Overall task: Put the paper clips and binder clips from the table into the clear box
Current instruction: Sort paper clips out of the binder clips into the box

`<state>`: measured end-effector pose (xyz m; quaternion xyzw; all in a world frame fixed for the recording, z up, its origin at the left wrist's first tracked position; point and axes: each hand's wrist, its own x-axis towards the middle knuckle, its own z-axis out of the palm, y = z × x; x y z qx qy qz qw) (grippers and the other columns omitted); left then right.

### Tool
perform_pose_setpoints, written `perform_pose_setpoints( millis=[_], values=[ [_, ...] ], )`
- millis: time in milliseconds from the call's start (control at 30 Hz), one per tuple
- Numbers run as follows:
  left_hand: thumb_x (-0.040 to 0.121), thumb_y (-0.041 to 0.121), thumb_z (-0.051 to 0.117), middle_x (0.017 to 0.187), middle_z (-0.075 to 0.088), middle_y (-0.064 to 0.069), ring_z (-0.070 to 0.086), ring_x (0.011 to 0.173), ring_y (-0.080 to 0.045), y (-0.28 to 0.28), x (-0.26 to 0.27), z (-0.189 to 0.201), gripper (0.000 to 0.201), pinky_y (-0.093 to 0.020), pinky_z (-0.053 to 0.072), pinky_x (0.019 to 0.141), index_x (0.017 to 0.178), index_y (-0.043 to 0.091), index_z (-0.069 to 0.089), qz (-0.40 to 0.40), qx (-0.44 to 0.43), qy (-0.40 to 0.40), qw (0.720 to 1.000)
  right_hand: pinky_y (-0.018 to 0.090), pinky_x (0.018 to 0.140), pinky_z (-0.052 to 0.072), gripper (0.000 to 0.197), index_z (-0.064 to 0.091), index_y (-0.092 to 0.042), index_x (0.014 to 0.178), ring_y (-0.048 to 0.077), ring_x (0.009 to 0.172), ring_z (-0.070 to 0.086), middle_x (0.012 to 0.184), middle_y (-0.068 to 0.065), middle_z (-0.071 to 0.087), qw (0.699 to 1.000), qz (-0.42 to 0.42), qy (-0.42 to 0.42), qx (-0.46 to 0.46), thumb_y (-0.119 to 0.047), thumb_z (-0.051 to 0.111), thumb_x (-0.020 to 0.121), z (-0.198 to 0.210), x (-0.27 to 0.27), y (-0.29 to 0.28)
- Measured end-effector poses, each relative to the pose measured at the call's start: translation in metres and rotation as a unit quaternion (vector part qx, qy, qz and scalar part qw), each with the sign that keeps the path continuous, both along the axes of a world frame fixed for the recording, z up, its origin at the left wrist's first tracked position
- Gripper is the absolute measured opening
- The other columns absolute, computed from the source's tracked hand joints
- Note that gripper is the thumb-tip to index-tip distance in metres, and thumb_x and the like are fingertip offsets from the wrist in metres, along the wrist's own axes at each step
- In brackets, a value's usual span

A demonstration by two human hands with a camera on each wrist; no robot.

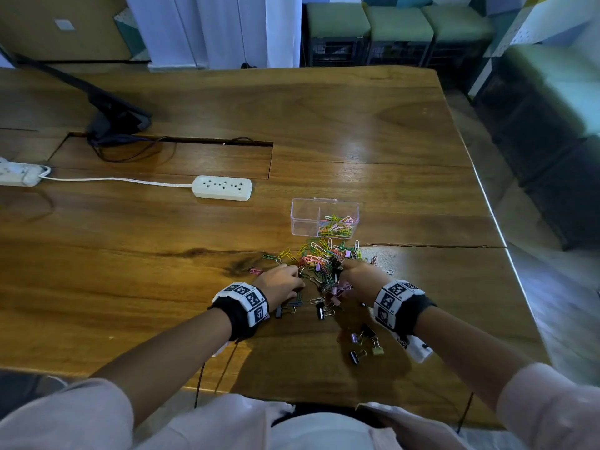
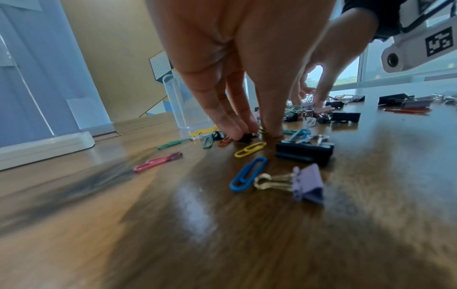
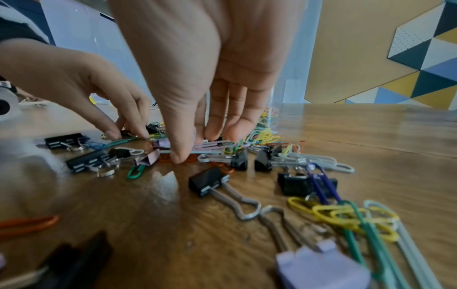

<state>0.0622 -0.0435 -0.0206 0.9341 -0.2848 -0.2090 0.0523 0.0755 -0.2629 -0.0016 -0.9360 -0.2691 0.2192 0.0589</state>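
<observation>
A mixed pile of coloured paper clips (image 1: 316,254) and small binder clips (image 1: 324,311) lies on the wooden table (image 1: 162,271), just in front of the clear box (image 1: 303,219). The box's right compartment holds paper clips (image 1: 337,224). My left hand (image 1: 293,280) reaches into the pile's left side. Its fingertips (image 2: 235,133) and thumb pinch a small black binder clip (image 2: 246,137) on the table. My right hand (image 3: 205,146) digs into the pile's right side, thumb and fingers closed round a bunch of paper clips (image 3: 212,145).
A white power strip (image 1: 223,188) lies left of the box, its cord running left. A dark monitor stand (image 1: 113,118) and cables sit at the back left. Stray binder clips (image 1: 360,347) lie near my right wrist. The table's right edge (image 1: 506,254) is close.
</observation>
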Motion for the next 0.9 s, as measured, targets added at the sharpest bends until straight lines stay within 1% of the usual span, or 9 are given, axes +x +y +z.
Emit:
perform_pose_setpoints(
  millis=[67,167,300,367,433,533,667,800,900],
  values=[
    [0.095,0.02,0.053,0.117,0.051,-0.005,0.045,0.112,-0.022,-0.001,-0.001,-0.002,0.036,-0.032,0.042,0.092,0.131,0.017,0.053,0.021,-0.019,-0.001,1.0,0.025,0.097,0.044,0.026,0.061,-0.014,0.116,0.017,0.115,0.049,0.124,0.002,0.052,1.0,0.011,-0.008,-0.01,-0.014,0.054,0.091,-0.001,-0.001,0.0],
    [0.092,0.023,0.057,0.117,0.051,-0.004,0.045,0.114,-0.021,-0.004,-0.003,-0.004,0.034,-0.031,0.04,0.095,0.125,0.016,0.059,0.07,-0.047,0.005,0.996,0.03,0.097,0.046,0.026,0.058,-0.01,0.116,0.02,0.115,0.049,0.123,0.005,0.054,0.998,0.039,-0.025,-0.03,-0.017,0.05,0.093,-0.005,-0.005,0.0],
    [0.088,0.041,0.058,0.116,0.052,-0.003,0.044,0.113,-0.019,-0.012,-0.005,-0.006,0.036,-0.032,0.039,0.096,0.112,0.015,0.065,0.123,-0.062,0.001,0.99,0.033,0.098,0.046,0.029,0.056,-0.008,0.117,0.023,0.114,0.051,0.119,0.008,0.056,0.995,0.074,-0.041,-0.057,-0.024,0.048,0.093,-0.009,-0.006,0.0],
    [0.086,0.045,0.06,0.115,0.051,-0.003,0.042,0.112,-0.02,-0.015,-0.005,-0.007,0.038,-0.032,0.038,0.095,0.109,0.015,0.064,0.131,-0.054,-0.005,0.99,0.033,0.096,0.047,0.029,0.055,-0.007,0.117,0.023,0.113,0.052,0.119,0.009,0.056,0.994,0.073,-0.038,-0.067,-0.023,0.047,0.094,-0.008,-0.005,0.001],
    [0.085,0.042,0.062,0.116,0.051,-0.003,0.041,0.112,-0.021,-0.016,-0.004,-0.007,0.036,-0.032,0.038,0.096,0.109,0.015,0.061,0.134,-0.049,-0.004,0.99,0.032,0.094,0.048,0.029,0.054,-0.006,0.117,0.023,0.111,0.054,0.12,0.009,0.056,0.994,0.07,-0.03,-0.072,-0.021,0.047,0.093,-0.007,-0.004,0.003],
    [0.089,0.03,0.06,0.118,0.053,-0.005,0.042,0.115,-0.023,-0.015,0.0,-0.007,0.027,-0.033,0.037,0.098,0.111,0.014,0.059,0.148,-0.057,0.003,0.987,0.033,0.092,0.049,0.027,0.055,-0.006,0.116,0.023,0.108,0.056,0.118,0.009,0.056,0.995,0.063,-0.011,-0.083,-0.018,0.05,0.092,-0.006,-0.003,0.006],
    [0.089,0.018,0.06,0.119,0.055,-0.007,0.047,0.115,-0.025,-0.012,0.003,-0.007,0.023,-0.033,0.04,0.095,0.111,0.012,0.059,0.168,-0.078,0.014,0.983,0.031,0.09,0.051,0.023,0.059,-0.007,0.111,0.021,0.103,0.059,0.114,0.009,0.06,0.995,0.031,0.011,-0.091,-0.017,0.048,0.093,-0.006,-0.001,0.007],
    [0.087,0.014,0.063,0.116,0.057,-0.006,0.053,0.109,-0.022,-0.013,0.005,-0.008,0.026,-0.031,0.044,0.092,0.113,0.011,0.058,0.183,-0.097,0.019,0.978,0.029,0.09,0.05,0.024,0.057,-0.007,0.113,0.021,0.104,0.058,0.112,0.009,0.06,0.994,0.021,0.027,-0.107,-0.014,0.051,0.091,-0.006,0.001,0.009],
    [0.089,0.016,0.061,0.118,0.057,-0.007,0.052,0.111,-0.022,-0.014,0.007,-0.008,0.026,-0.032,0.043,0.093,0.115,0.011,0.058,0.177,-0.08,0.01,0.981,0.029,0.088,0.05,0.025,0.056,-0.007,0.113,0.021,0.101,0.058,0.109,0.009,0.061,0.992,0.012,0.034,-0.122,-0.015,0.053,0.089,-0.008,0.001,0.013]
  ],
)
